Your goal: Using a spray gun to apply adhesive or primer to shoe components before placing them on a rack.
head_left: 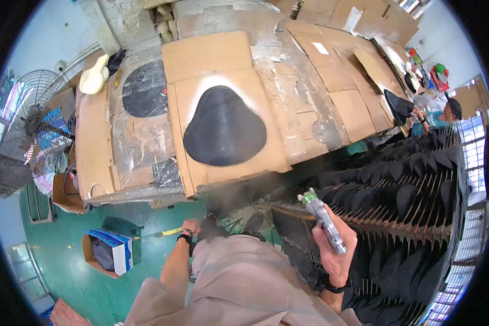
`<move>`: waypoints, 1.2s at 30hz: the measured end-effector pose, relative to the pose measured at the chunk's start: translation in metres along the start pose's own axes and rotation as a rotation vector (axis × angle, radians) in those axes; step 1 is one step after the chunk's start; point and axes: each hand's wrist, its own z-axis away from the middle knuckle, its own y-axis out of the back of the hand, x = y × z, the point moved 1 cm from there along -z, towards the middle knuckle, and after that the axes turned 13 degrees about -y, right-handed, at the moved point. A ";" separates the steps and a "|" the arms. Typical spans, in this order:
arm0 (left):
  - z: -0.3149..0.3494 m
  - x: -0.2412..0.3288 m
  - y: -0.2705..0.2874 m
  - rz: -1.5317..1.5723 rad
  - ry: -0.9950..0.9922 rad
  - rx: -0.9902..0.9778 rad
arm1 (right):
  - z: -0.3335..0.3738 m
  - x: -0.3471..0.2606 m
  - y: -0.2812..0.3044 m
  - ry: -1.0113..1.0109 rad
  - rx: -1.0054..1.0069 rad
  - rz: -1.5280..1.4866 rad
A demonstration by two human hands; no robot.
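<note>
In my right hand is a metal spray gun with a green-ringed nozzle, gripped in front of my body and angled toward the table. A black rounded-triangular piece lies flat on a cardboard sheet, with white spray residue around its narrow far end. My left hand hangs low by the table's front edge, beside my leg. It is small in view and its fingers are mostly hidden. Faint mist blurs the area between the table edge and my body.
At right stands a rack loaded with several black pieces. A person at the far right handles a black piece. A caged fan stands left, near a yellowish foam piece. An open carton sits on the green floor.
</note>
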 end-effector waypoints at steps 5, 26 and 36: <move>0.005 -0.029 -0.020 0.671 0.142 0.100 | 0.016 0.014 0.008 -0.052 -0.150 0.094; -0.084 0.084 0.249 0.547 0.096 1.156 | 0.031 -0.007 0.001 -0.034 -0.033 -0.029; -0.094 0.082 0.278 0.197 0.295 0.899 | 0.036 -0.007 0.000 0.007 -0.031 0.065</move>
